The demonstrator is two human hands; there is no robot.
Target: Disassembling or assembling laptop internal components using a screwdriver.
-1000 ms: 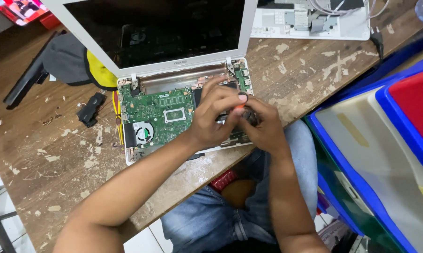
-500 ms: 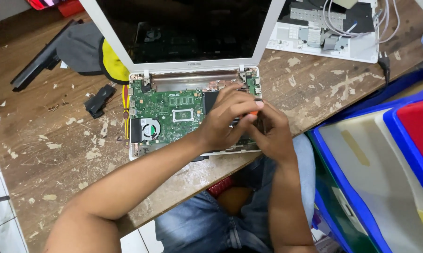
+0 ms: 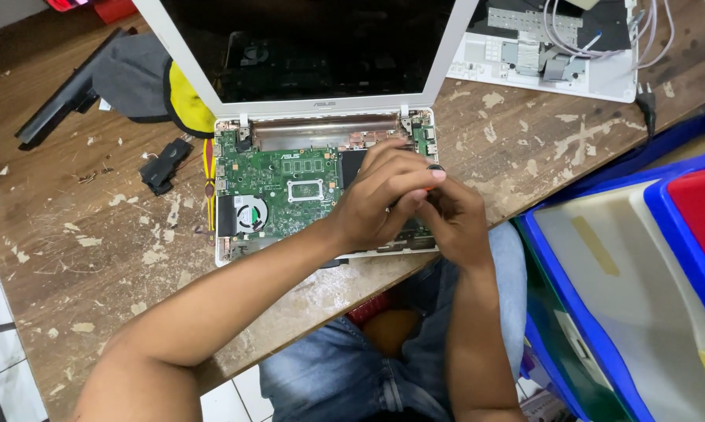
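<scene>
Both hands, left (image 3: 383, 199) and right (image 3: 454, 219), curl together over the opened laptop (image 3: 290, 195); fingertips pinch a small dark-tipped tool (image 3: 433, 173).

light: bright, even, diffuse | shadows: soft, faint | glare: slight on screen (image 3: 305, 47) | focus: sharp

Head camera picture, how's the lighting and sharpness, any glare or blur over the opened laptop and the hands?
Head view: even, soft light with only faint shadows on the wooden table; the green circuit board is sharp; the dark laptop screen mirrors the fan and board faintly, without harsh glare; the left hand and right hand are in focus with slight softness at the fingertips; the frame edges bend a little from the wide lens.
</scene>
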